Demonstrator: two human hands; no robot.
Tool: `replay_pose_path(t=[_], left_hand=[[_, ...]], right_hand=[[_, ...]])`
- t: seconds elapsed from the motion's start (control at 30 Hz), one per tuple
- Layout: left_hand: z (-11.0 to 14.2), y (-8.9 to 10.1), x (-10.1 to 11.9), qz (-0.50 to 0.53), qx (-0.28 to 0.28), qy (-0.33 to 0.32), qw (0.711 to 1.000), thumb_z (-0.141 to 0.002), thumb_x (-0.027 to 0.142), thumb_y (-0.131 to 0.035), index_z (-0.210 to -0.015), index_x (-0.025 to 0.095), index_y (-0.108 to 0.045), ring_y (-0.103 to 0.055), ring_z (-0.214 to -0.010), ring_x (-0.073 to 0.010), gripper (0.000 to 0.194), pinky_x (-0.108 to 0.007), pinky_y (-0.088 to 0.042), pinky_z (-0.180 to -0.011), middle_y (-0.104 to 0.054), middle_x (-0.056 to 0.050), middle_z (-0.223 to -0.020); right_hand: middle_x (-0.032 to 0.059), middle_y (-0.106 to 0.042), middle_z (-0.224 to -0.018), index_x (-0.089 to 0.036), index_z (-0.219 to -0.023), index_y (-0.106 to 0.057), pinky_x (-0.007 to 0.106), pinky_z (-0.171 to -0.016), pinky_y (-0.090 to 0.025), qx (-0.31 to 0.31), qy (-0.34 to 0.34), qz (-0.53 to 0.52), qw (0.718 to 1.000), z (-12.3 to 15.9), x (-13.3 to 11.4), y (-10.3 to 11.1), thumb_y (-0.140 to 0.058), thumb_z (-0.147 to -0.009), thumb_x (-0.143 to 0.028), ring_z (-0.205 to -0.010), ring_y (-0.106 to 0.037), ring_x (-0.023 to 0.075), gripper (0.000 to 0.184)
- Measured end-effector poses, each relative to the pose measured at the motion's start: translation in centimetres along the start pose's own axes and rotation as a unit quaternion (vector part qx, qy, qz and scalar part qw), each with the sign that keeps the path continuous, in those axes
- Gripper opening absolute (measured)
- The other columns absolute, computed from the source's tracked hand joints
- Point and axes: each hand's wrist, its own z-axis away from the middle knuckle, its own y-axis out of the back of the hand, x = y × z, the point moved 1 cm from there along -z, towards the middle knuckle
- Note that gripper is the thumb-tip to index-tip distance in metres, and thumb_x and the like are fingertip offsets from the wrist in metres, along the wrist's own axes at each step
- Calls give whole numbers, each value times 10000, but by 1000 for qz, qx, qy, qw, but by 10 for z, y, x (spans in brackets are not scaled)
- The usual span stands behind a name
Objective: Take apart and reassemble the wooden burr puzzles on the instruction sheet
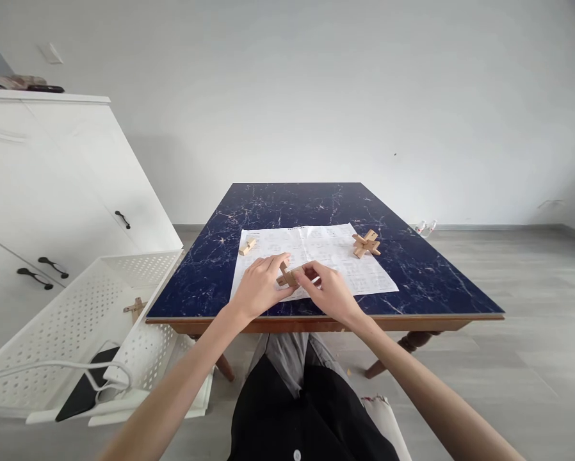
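Wooden pieces [292,278], seemingly part-joined, are pinched by left hand [259,285] and right hand [333,291], a block [247,246] lying separate beyond the left, an interlocked cross [366,244] beyond the right.

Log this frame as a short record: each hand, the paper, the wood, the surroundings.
Left hand: holds wooden pieces
Right hand: holds the same pieces
Paper: printed, creased, beneath both hands
Small block: on the paper, near its left edge
Wooden star: at the paper's right edge
Table: dark blue top, white veins
White basket: left of the table
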Motion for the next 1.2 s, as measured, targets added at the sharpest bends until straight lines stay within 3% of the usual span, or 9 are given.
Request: replay_pose_path(t=[0.4,0.57,0.7,0.87,0.93,1.0,1.1,1.2], left_hand=[[16,13,-16,9,53,-47,997,-1009,469,-701,-1448,235,-535,-752,-1191,-315,525,-459,-607,-1028,-767,-116,-1295],[23,18,-19,-34,69,-54,996,-1058,408,-623,-1489,241,-528,-739,-1246,-323,472,-490,-589,-1085,-752,-134,-1359],[24,23,-17,-53,92,-76,991,-1083,342,-581,-1487,241,-544,-747,-1242,-311,418,-486,-578,-1109,-750,-127,-1386],[27,36,-17,-52,61,-93,992,-1068,329,-615,-1499,257,-532,-737,-1263,-313,445,-484,-560,-1128,-743,-114,-1404],[25,44,-25,-41,61,-43,996,-1022,341,-686,-1514,264,-504,-729,-1265,-320,530,-490,-560,-1122,-741,-110,-1400],[21,53,-41,-22,87,48,995,-947,362,-772,-1508,259,-489,-711,-1277,-335,637,-495,-565,-1109,-725,-112,-1408],[11,63,-81,19,103,159,982,-891,405,-811,-1416,252,-551,-720,-1226,-319,606,-480,-573,-1085,-719,-96,-1392],[-1,66,-126,19,57,223,973,-850,508,-823,-1381,237,-607,-691,-1255,-340,634,-497,-557,-1096,-701,-115,-1412]], right_hand=[[30,-765,-775,-240,-794,-640,308,-690,-484,11,-36,39,999,-15,-16,-17,-579,-997,-463,-735,-710,217,308],[46,-735,-724,-253,-721,-594,323,-627,-419,36,-56,87,994,-19,-23,-28,-604,-976,-484,-665,-655,235,344],[26,-687,-629,-255,-637,-545,306,-578,-398,22,-79,82,993,-31,-19,-32,-561,-990,-527,-593,-631,211,445],[34,-676,-659,-249,-674,-529,301,-566,-407,9,-99,75,992,-59,-11,-35,-489,-1018,-559,-613,-639,208,465],[34,-671,-667,-252,-696,-513,304,-569,-393,0,-93,81,992,-73,-10,-38,-490,-1023,-545,-621,-627,208,440],[37,-686,-691,-251,-701,-516,303,-575,-384,-27,-75,87,993,-88,-8,-43,-522,-1018,-524,-644,-626,207,419],[49,-700,-701,-249,-694,-531,303,-567,-378,-85,-50,97,990,-113,-2,-52,-561,-1017,-502,-659,-632,211,412],[50,-668,-622,-252,-639,-526,307,-534,-379,-152,-49,104,982,-140,10,-57,-607,-1008,-515,-597,-624,210,461]])
